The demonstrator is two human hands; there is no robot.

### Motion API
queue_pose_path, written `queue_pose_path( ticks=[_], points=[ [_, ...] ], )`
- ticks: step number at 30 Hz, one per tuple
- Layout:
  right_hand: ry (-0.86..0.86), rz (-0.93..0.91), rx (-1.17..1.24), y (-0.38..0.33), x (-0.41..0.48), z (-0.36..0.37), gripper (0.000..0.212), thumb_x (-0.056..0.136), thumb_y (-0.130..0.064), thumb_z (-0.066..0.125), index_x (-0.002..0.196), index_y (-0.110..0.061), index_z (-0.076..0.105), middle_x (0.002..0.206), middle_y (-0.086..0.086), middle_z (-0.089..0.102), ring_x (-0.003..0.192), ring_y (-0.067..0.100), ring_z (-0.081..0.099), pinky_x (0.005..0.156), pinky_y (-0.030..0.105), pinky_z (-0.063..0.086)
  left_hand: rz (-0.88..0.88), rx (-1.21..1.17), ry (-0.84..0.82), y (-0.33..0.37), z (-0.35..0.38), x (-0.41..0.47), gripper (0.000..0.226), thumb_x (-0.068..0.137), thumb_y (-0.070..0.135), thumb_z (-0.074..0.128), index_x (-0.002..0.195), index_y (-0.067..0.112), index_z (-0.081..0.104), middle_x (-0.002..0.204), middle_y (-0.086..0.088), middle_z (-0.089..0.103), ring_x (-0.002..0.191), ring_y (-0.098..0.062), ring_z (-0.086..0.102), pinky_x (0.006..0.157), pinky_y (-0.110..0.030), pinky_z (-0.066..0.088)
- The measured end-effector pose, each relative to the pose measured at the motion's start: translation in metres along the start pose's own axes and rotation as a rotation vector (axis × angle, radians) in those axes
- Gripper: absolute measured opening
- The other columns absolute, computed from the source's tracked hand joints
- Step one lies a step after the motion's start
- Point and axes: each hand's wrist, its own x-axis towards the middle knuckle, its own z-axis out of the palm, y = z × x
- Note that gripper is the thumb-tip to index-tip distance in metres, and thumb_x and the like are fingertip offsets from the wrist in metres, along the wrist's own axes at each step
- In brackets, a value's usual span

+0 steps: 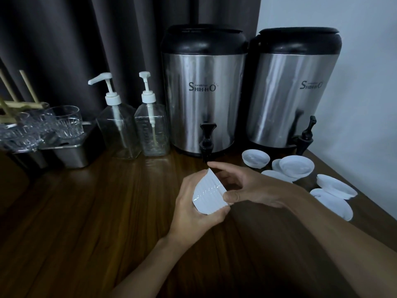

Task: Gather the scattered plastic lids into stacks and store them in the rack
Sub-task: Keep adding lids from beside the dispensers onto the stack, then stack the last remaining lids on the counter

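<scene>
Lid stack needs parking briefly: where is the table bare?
Bare table runs left of the left hand holding the lid stack, in front of the pump bottles. Crowded on the right: loose lids lie before the right dispenser.

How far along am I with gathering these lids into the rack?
Partly done. One stack of lids is gathered, gripped by the left hand and pinched by the right hand. Several loose lids lie on the table at the right. None looks stored yet, so more stacking and all storing remain.
</scene>
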Motion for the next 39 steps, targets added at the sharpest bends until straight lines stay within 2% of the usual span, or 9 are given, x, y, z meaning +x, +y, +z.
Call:
queue_pose_path(
  ticks=[2,8,13,17,22,27,31,36,39],
  points=[
    [-0.023,0.004,-0.009,0.000,0.000,0.000,0.095,0.063,-0.061,0.084,0.147,-0.048,0.040,0.135,0.001,0.056,0.126,0.014,0.056,0.105,0.035,0.049,-0.004,0.000,-0.004,0.001,0.000,-0.001,0.083,0.066,0.024,0.091,0.137,0.027,0.049,0.132,-0.001,0.054,0.126,-0.022,0.054,0.098,-0.039,0.052],
    [-0.016,-0.025,-0.056,-0.004,-0.007,-0.003,0.077,0.077,-0.024,0.085,0.141,-0.044,0.046,0.133,0.001,0.056,0.124,0.012,0.056,0.107,0.042,0.048,-0.012,0.011,-0.044,-0.001,0.001,-0.001,0.085,0.064,0.020,0.094,0.137,0.024,0.049,0.133,-0.001,0.053,0.127,-0.020,0.054,0.099,-0.034,0.051],
    [0.025,-0.059,-0.125,-0.004,-0.007,0.002,0.078,0.074,-0.030,0.085,0.139,-0.046,0.045,0.129,-0.016,0.057,0.125,0.005,0.053,0.104,0.039,0.051,0.011,0.003,-0.028,0.003,0.001,-0.001,0.082,0.067,0.033,0.090,0.136,0.036,0.047,0.132,0.003,0.054,0.127,-0.021,0.054,0.098,-0.035,0.052],
    [0.038,-0.082,-0.116,-0.001,-0.005,0.005,0.084,0.069,-0.040,0.087,0.141,-0.042,0.045,0.131,-0.013,0.057,0.127,0.008,0.053,0.105,0.043,0.050,0.010,0.017,-0.016,0.003,0.000,0.000,0.082,0.068,0.034,0.090,0.137,0.039,0.045,0.133,0.005,0.054,0.128,-0.019,0.054,0.099,-0.034,0.052],
    [0.044,-0.060,-0.112,-0.001,-0.006,0.003,0.091,0.060,-0.058,0.086,0.140,-0.041,0.047,0.127,-0.011,0.060,0.122,0.007,0.057,0.102,0.033,0.052,0.009,0.011,-0.041,0.001,0.001,-0.002,0.084,0.066,0.028,0.092,0.138,0.030,0.048,0.132,0.001,0.054,0.126,-0.020,0.054,0.098,-0.031,0.051],
    [0.051,-0.026,-0.156,-0.002,-0.006,0.009,0.072,0.083,-0.034,0.078,0.144,-0.039,0.041,0.107,-0.031,0.064,0.109,0.002,0.059,0.099,0.027,0.050,0.012,0.026,-0.037,0.001,0.002,-0.003,0.084,0.066,0.024,0.092,0.138,0.026,0.048,0.131,-0.001,0.053,0.124,-0.020,0.054,0.097,-0.029,0.051],
    [0.072,0.017,-0.171,-0.003,-0.010,0.013,0.073,0.086,-0.041,0.068,0.150,-0.040,0.033,0.106,-0.020,0.060,0.099,-0.005,0.059,0.087,0.020,0.050,0.029,0.004,-0.061,0.004,0.001,-0.001,0.085,0.067,0.029,0.091,0.139,0.040,0.045,0.133,-0.002,0.053,0.126,-0.022,0.053,0.099,-0.031,0.049],
    [0.123,0.007,-0.124,-0.005,-0.013,0.024,0.079,0.083,-0.054,0.060,0.154,-0.041,0.026,0.106,-0.017,0.055,0.096,-0.006,0.057,0.081,0.016,0.048,0.053,0.022,-0.035,0.005,0.001,0.000,0.078,0.069,0.023,0.092,0.137,0.017,0.054,0.131,-0.008,0.053,0.125,-0.021,0.054,0.099,-0.024,0.045],
    [0.179,-0.006,-0.091,-0.006,-0.009,0.027,0.076,0.083,-0.065,0.060,0.148,-0.039,0.031,0.113,-0.003,0.055,0.106,0.010,0.060,0.085,0.023,0.052,0.053,0.020,0.028,0.014,-0.003,0.002,0.075,0.071,0.031,0.087,0.136,0.013,0.054,0.131,-0.007,0.055,0.126,-0.022,0.054,0.102,-0.030,0.047]
  ],
)
